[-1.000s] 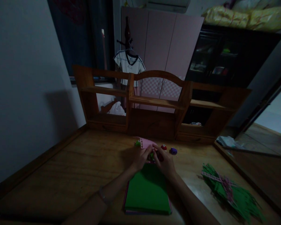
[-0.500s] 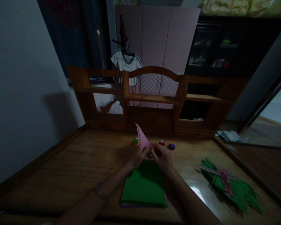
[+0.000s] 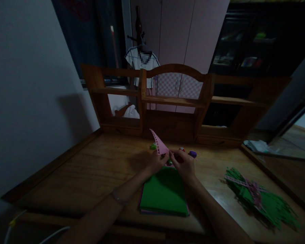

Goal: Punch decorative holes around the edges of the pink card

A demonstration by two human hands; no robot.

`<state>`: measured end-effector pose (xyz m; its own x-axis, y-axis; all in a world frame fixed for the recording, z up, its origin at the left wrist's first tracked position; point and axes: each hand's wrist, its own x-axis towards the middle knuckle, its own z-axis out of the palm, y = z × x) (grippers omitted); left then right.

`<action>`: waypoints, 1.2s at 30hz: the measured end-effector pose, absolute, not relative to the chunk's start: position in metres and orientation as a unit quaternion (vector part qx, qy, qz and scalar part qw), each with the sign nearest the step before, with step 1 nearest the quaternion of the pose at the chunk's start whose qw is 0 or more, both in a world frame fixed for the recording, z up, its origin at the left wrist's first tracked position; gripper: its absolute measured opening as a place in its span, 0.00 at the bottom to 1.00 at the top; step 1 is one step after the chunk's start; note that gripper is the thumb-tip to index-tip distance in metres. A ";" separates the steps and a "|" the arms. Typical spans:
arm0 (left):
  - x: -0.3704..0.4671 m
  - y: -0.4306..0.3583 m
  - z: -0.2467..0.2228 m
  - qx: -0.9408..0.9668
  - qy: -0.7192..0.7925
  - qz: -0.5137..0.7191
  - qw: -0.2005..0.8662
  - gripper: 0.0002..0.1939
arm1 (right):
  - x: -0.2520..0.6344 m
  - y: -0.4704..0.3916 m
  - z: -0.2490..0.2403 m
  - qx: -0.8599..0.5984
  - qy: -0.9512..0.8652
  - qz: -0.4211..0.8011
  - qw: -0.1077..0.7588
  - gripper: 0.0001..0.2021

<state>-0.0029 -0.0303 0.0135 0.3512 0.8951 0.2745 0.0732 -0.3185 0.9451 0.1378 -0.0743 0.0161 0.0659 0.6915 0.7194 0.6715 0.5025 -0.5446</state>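
Observation:
A pink paper triangle with a row of punched holes along one edge rises above my hands. My left hand pinches its lower edge, fingers closed. At its right corner my right hand is closed in a pinch, touching the fingertips of the left. Below both hands lies a stack of green paper, with pink and purple edges showing underneath. Around the hands are a small green object, a red one with a white eye, and a purple one.
A pile of cut green paper with pink strips lies on the wooden table at the right. A wooden shelf stands along the back edge. White cables are at the lower left.
The view has tilted down and shifted left, so everything appears further right and higher. The hands still hold the pink paper in nearly the same pose.

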 end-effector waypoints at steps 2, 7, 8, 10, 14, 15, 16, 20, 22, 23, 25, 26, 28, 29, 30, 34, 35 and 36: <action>-0.002 -0.029 0.013 0.691 0.350 0.442 0.451 0.13 | 0.137 -0.075 0.016 -0.498 -0.682 0.005 0.535 0.08; -0.001 -0.026 0.008 0.709 0.333 0.453 0.425 0.12 | 0.137 -0.075 0.014 -0.497 -0.682 -0.014 0.537 0.07; 0.000 -0.025 0.007 0.710 0.331 0.455 0.424 0.12 | 0.137 -0.074 0.014 -0.497 -0.680 -0.019 0.538 0.07; 0.001 -0.025 0.006 0.713 0.326 0.454 0.423 0.13 | 0.137 -0.074 0.013 -0.496 -0.679 -0.026 0.541 0.06; 0.002 -0.025 0.003 0.707 0.329 0.466 0.418 0.13 | 0.138 -0.074 0.014 -0.490 -0.680 -0.018 0.545 0.05; 0.002 -0.025 0.003 0.706 0.332 0.468 0.415 0.13 | 0.138 -0.074 0.014 -0.490 -0.680 -0.015 0.545 0.05; 0.002 -0.024 0.003 0.706 0.334 0.468 0.414 0.12 | 0.139 -0.074 0.014 -0.492 -0.679 -0.012 0.545 0.05; 0.000 -0.024 0.005 0.714 0.337 0.456 0.410 0.11 | 0.139 -0.076 0.017 -0.499 -0.672 0.009 0.547 0.06; 0.000 -0.023 0.006 0.721 0.332 0.452 0.408 0.11 | 0.139 -0.077 0.018 -0.500 -0.668 0.028 0.550 0.06; -0.001 -0.023 0.006 0.724 0.328 0.451 0.405 0.11 | 0.138 -0.077 0.018 -0.501 -0.666 0.037 0.552 0.06; -0.001 -0.023 0.007 0.731 0.321 0.452 0.398 0.11 | 0.138 -0.078 0.019 -0.502 -0.660 0.057 0.557 0.07; 0.000 -0.023 0.008 0.732 0.320 0.454 0.394 0.11 | 0.138 -0.078 0.019 -0.503 -0.656 0.066 0.560 0.07; 0.000 -0.023 0.009 0.734 0.321 0.457 0.387 0.11 | 0.138 -0.078 0.018 -0.505 -0.647 0.082 0.565 0.07; 0.000 -0.023 0.010 0.735 0.322 0.457 0.384 0.10 | 0.138 -0.077 0.018 -0.508 -0.642 0.090 0.567 0.08; 0.000 -0.024 0.010 0.736 0.323 0.456 0.383 0.10 | 0.138 -0.077 0.018 -0.510 -0.637 0.097 0.569 0.08; 0.000 -0.026 0.011 0.734 0.318 0.454 0.392 0.10 | 0.137 -0.075 0.015 -0.516 -0.617 0.130 0.580 0.09; 0.000 -0.026 0.010 0.733 0.316 0.454 0.396 0.10 | 0.137 -0.075 0.015 -0.516 -0.613 0.139 0.583 0.09; 0.000 -0.026 0.010 0.732 0.315 0.455 0.397 0.10 | 0.137 -0.074 0.014 -0.517 -0.607 0.146 0.586 0.09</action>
